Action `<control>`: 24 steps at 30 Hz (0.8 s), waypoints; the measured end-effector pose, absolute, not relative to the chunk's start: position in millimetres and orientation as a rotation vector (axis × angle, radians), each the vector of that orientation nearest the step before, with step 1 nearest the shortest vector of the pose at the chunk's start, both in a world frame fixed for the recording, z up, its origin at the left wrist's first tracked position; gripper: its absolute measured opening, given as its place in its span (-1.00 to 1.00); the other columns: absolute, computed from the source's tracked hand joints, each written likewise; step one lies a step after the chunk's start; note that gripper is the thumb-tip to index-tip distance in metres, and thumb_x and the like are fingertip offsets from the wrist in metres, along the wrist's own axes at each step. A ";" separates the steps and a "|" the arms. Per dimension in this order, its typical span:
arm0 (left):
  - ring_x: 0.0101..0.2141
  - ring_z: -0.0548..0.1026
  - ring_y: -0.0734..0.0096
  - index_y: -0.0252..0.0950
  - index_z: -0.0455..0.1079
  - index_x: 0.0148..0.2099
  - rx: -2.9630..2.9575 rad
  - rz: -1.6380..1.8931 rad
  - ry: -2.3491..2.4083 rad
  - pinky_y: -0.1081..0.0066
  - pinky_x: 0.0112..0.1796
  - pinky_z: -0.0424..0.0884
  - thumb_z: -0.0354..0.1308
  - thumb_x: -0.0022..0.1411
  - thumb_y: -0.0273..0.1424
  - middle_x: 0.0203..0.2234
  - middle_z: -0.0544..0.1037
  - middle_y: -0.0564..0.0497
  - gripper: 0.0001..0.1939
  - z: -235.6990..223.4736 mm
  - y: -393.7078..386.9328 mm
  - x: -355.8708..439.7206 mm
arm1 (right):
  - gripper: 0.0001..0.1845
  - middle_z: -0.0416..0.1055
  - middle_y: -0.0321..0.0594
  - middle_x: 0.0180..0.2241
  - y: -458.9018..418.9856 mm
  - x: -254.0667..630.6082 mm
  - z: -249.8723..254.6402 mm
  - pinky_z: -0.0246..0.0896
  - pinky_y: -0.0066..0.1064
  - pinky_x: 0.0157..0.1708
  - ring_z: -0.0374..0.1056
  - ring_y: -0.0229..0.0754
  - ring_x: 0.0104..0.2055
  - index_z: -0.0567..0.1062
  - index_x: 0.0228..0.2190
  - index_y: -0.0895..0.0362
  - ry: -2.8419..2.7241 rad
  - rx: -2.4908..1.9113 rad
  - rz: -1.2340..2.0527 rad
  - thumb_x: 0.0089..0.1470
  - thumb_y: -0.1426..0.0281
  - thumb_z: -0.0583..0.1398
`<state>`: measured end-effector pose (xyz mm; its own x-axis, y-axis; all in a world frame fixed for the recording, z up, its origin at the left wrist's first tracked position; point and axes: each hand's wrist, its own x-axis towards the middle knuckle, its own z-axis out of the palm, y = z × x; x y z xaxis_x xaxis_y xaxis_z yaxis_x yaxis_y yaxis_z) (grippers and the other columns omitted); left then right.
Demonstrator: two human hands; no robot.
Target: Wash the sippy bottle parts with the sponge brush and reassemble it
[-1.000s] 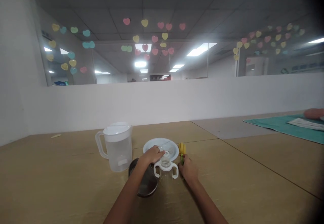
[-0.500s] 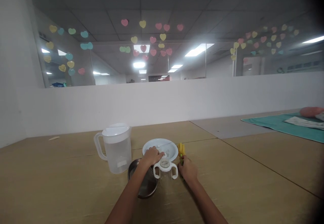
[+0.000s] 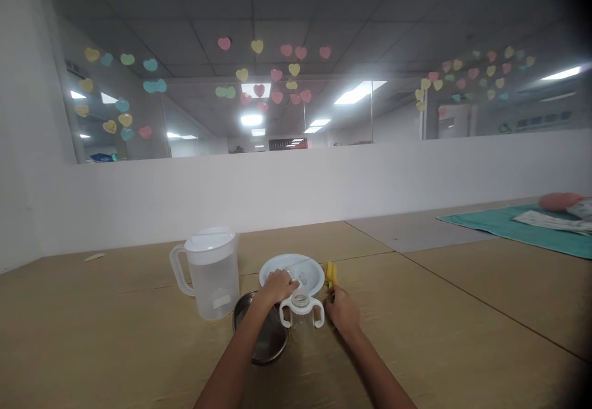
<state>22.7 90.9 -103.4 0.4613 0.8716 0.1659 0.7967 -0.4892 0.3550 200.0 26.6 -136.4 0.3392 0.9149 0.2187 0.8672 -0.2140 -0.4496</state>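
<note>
A clear baby bottle (image 3: 302, 322) with a white two-handled holder round its neck stands upright on the table, its mouth uncovered. My left hand (image 3: 279, 287) is closed over the near edge of a white plate (image 3: 314, 273), just behind the bottle. A small white piece shows by its thumb; what the fingers hold is mostly hidden. To the right of the bottle, my right hand (image 3: 343, 310) grips a bottle brush with a yellow sponge head (image 3: 330, 272) and a green neck. The sponge head points away from me, beside the plate. Small clear parts lie on the plate.
A lidded translucent pitcher (image 3: 213, 279) stands at the left. The round metal pan (image 3: 268, 341) lies partly under my left forearm. A teal cloth (image 3: 499, 224) with a pink item (image 3: 559, 202) lies far right. Behind the table runs a white wall (image 3: 277, 190) below a window.
The view has shifted slightly. Both hands, the brush and the bottle keep nearly the same places relative to each other.
</note>
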 end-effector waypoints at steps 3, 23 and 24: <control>-0.18 0.44 0.20 -0.36 0.47 -0.39 2.459 0.550 1.443 0.32 -0.13 0.26 0.00 0.16 -0.33 -0.33 0.54 -0.16 -0.73 -103.4 90.2 22.4 | -0.70 0.46 -0.06 -0.17 28.5 201.5 -136.8 0.13 -0.44 -0.27 0.39 -0.13 -0.15 0.44 -0.18 0.18 -1.532 -2.116 0.163 0.03 0.45 0.05; -0.33 0.53 0.40 -0.40 0.44 -0.21 1.742 1.466 1.116 0.47 -0.28 0.42 0.12 0.08 -0.43 -0.38 0.58 -0.09 -0.79 -60.3 89.7 21.3 | -0.45 0.40 0.03 -0.11 36.7 222.8 -132.5 0.19 -0.40 -0.24 0.35 -0.11 -0.15 0.30 0.05 0.28 -1.134 -1.881 0.214 0.02 0.49 -0.09; -0.34 0.53 0.40 -0.41 0.44 -0.20 1.712 1.480 1.084 0.46 -0.29 0.42 0.15 0.07 -0.41 -0.39 0.59 -0.09 -0.76 -59.5 88.5 22.4 | -0.46 0.40 -0.01 -0.12 36.9 221.5 -131.8 0.19 -0.42 -0.23 0.35 -0.14 -0.16 0.32 0.05 0.25 -1.144 -1.816 0.208 0.04 0.46 -0.10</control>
<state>22.4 88.5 -59.5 0.0344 0.8810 0.4719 0.1840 -0.4697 0.8634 221.5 36.9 -131.8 0.5488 0.7740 0.3159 0.6133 -0.1160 -0.7813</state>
